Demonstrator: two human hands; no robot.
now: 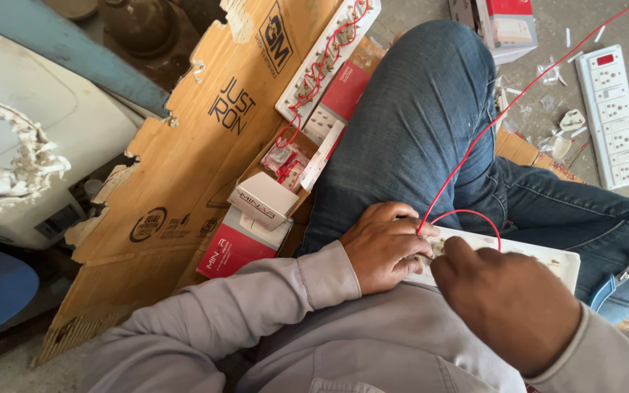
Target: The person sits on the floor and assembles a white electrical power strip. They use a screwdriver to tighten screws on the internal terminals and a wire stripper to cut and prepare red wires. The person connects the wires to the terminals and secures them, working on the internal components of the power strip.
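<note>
Both hands sit on the white extension board [525,256] lying across your lap: your left hand [386,246] pinches the thin red wire [475,145] against the board's end, while your right hand [507,298] is curled narrow over it, though I cannot tell what its fingertips grip. Wire looks light, springy and likely to kink, so hold it close to its end; board looks rigid, best braced by its edges.
</note>
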